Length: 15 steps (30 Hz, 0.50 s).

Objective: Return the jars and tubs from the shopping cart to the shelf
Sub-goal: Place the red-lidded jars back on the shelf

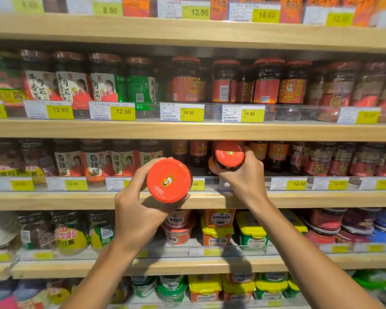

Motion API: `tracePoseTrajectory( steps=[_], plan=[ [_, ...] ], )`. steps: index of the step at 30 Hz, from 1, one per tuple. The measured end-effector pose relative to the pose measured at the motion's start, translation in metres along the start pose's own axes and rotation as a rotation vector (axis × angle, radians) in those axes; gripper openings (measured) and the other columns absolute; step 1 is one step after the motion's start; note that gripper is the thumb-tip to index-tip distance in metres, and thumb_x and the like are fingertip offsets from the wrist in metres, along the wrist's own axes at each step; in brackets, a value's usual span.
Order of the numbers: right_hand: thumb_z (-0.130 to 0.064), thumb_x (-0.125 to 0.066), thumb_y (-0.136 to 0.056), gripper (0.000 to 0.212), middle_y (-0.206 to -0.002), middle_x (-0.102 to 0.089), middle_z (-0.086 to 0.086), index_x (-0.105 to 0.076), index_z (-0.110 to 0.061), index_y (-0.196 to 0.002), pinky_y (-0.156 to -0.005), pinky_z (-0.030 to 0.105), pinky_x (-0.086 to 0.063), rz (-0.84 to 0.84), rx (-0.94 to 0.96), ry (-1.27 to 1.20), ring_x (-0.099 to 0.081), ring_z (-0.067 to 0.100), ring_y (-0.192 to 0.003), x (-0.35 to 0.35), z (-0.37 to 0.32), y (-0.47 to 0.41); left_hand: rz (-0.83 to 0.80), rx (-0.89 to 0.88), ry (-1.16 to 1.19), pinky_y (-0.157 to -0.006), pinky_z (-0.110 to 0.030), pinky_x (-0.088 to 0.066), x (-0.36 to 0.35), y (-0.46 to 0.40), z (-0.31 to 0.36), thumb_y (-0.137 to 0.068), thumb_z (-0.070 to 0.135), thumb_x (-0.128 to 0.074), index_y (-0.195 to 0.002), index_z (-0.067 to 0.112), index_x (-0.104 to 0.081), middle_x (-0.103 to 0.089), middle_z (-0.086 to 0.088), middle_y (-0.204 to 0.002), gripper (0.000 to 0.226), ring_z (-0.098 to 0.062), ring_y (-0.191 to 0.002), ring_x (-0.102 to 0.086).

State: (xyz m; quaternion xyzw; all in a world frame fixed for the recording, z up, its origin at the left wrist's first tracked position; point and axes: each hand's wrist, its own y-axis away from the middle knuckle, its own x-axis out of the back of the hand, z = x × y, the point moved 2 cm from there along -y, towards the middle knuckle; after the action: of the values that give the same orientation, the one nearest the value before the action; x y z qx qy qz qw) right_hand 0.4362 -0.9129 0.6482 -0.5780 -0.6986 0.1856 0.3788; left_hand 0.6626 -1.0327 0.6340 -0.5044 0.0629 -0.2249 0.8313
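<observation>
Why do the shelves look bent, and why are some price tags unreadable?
Head view: the wide-angle lens bows the shelf boards; edges and corners smear, blurring outer price tags, while the red-lidded jar in the left hand, the one in the right hand and central tags stay fairly sharp; lighting is even.

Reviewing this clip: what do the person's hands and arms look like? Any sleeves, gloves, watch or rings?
Both forearms are bare as far as the frame shows; no sleeve edge is visible. The left hand and right hand wear no gloves. No watch, bracelet or ring shows on either wrist or on the visible fingers. Fingernails look short and unpainted where visible.
</observation>
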Motion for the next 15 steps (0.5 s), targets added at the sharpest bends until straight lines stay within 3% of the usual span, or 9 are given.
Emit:
tracePoseTrajectory(
  steps=[3, 6, 8, 10, 12, 15],
  plan=[
    [-0.049, -0.09, -0.063, 0.042, -0.069, -0.066, -0.004, -0.061, -0.019, -0.069, -0.063, 0.023, -0.041, -0.027, -0.053, 0.107, -0.063, 0.014, -0.068, 0.0, -0.002, -0.013, -0.001, -0.006, -0.004, -0.093, -0.015, -0.048, 0.0, -0.002, -0.001, -0.059, 0.035, -0.092, -0.127, 0.029, -0.059, -0.064, 0.025, -0.122, 0.076, 0.003, -0.111, -0.062],
    [-0.067, -0.081, -0.064, 0.062, -0.046, -0.049, -0.005, -0.047, -0.018, -0.045, -0.057, 0.028, -0.035, -0.061, -0.17, 0.241, -0.053, 0.018, -0.052, 0.002, -0.003, -0.029, -0.005, -0.015, -0.01, -0.093, -0.011, -0.045, -0.003, -0.004, -0.002, -0.062, 0.037, -0.089, -0.129, 0.022, -0.06, -0.065, 0.024, -0.122, 0.075, 0.007, -0.113, -0.06],
    [-0.082, -0.067, -0.066, 0.074, -0.049, -0.055, 0.003, -0.054, -0.011, -0.051, -0.062, 0.031, -0.039, -0.14, -0.237, 0.353, -0.061, 0.026, -0.06, 0.0, -0.004, -0.038, 0.011, -0.014, -0.019, -0.094, -0.009, -0.044, -0.007, -0.006, -0.002, -0.062, 0.038, -0.09, -0.13, 0.014, -0.061, -0.064, 0.018, -0.124, 0.078, 0.009, -0.114, -0.059],
    [-0.09, -0.056, -0.067, 0.078, -0.07, -0.068, 0.005, -0.065, -0.013, -0.076, -0.072, 0.032, -0.048, -0.177, -0.181, 0.391, -0.067, 0.028, -0.077, -0.005, -0.005, -0.044, 0.031, -0.018, -0.042, -0.094, -0.01, -0.044, -0.011, -0.007, -0.003, -0.061, 0.031, -0.093, -0.13, 0.011, -0.062, -0.063, 0.018, -0.124, 0.079, 0.009, -0.113, -0.059],
    [-0.083, -0.061, -0.071, 0.076, -0.1, -0.072, 0.005, -0.065, -0.016, -0.106, -0.076, 0.031, -0.048, -0.123, -0.089, 0.351, -0.067, 0.028, -0.096, -0.008, -0.006, -0.046, 0.048, -0.019, -0.053, -0.093, -0.011, -0.045, -0.014, -0.008, -0.003, -0.062, 0.024, -0.094, -0.129, 0.016, -0.061, -0.062, 0.028, -0.121, 0.075, 0.009, -0.111, -0.06],
    [-0.072, -0.063, -0.08, 0.064, -0.101, -0.069, 0.008, -0.06, -0.016, -0.109, -0.073, 0.032, -0.043, -0.236, -0.119, 0.436, -0.067, 0.028, -0.099, -0.012, -0.003, -0.04, 0.062, -0.036, -0.058, -0.093, -0.012, -0.046, -0.018, -0.009, -0.003, -0.061, 0.019, -0.095, -0.129, 0.021, -0.059, -0.061, 0.034, -0.119, 0.076, 0.01, -0.11, -0.06]
  ],
)
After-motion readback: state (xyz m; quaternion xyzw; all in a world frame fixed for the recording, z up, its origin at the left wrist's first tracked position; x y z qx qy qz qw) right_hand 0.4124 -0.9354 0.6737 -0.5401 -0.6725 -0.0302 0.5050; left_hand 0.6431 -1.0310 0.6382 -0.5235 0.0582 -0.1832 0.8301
